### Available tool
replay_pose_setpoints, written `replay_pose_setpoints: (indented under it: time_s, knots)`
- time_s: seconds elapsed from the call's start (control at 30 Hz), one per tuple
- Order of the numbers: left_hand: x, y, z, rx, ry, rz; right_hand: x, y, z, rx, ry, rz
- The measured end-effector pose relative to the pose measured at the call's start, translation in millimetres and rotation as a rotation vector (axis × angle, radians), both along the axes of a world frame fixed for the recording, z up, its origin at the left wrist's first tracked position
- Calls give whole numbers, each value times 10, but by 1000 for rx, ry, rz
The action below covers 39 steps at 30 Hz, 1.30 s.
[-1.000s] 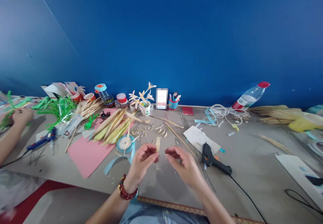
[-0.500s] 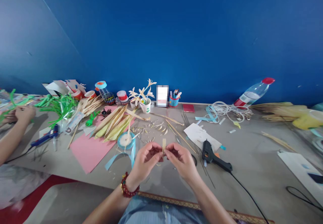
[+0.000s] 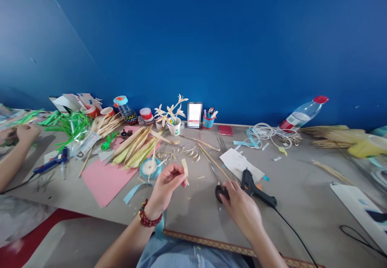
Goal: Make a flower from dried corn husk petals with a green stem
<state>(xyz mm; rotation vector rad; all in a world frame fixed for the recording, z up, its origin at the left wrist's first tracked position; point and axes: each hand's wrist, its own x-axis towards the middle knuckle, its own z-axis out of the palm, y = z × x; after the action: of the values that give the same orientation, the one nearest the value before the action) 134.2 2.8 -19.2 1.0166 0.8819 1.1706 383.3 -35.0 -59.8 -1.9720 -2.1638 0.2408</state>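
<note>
- The left hand (image 3: 167,185) is pinching a pale husk strip (image 3: 185,167) between thumb and fingers; the strip is standing nearly upright, its upper end rising above the fingertips.
- The right hand (image 3: 243,207) is bending its fingers over the black handles of the scissors (image 3: 218,194); whether they are closing firmly around them, I cannot tell.
- The scissors are lying to the right of the left hand's pinch, their blades pointing away from the right hand.
- A black glue gun (image 3: 263,196) is resting just right of the right hand, its nose lying near a white paper (image 3: 238,164) beyond.
- Left of the pinch, a ribbon spool (image 3: 146,169) is lying near the left hand, and pink paper (image 3: 104,183) is spreading farther left.
- Beyond the spool, husk leaves (image 3: 133,149) are lying in a heap.
- Straight beyond the pinch, curved scraps (image 3: 193,154) are lying scattered; farther back, a white cup (image 3: 174,129) is holding pale flowers (image 3: 169,113).
- Well left of both grips, a co-worker's hand (image 3: 28,133) is showing above the table (image 3: 196,219).
</note>
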Motion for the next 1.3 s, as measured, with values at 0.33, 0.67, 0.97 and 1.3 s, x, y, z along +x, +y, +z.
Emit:
replay_pose_setpoints:
  time_s: [0.33, 0.67, 0.97, 1.3]
  knots:
    - [19, 72, 88, -23, -40, 56, 41, -94, 155, -226, -76, -6]
    - [33, 75, 88, -51, -194, 15, 82, -152, 258, -327, -46, -52]
    - [24, 44, 71, 76, -22, 87, 137, -179, 79, -522, 751, -15]
    - [115, -34, 106, 249, 215, 211, -660, -230, 191, -568, 1473, 167]
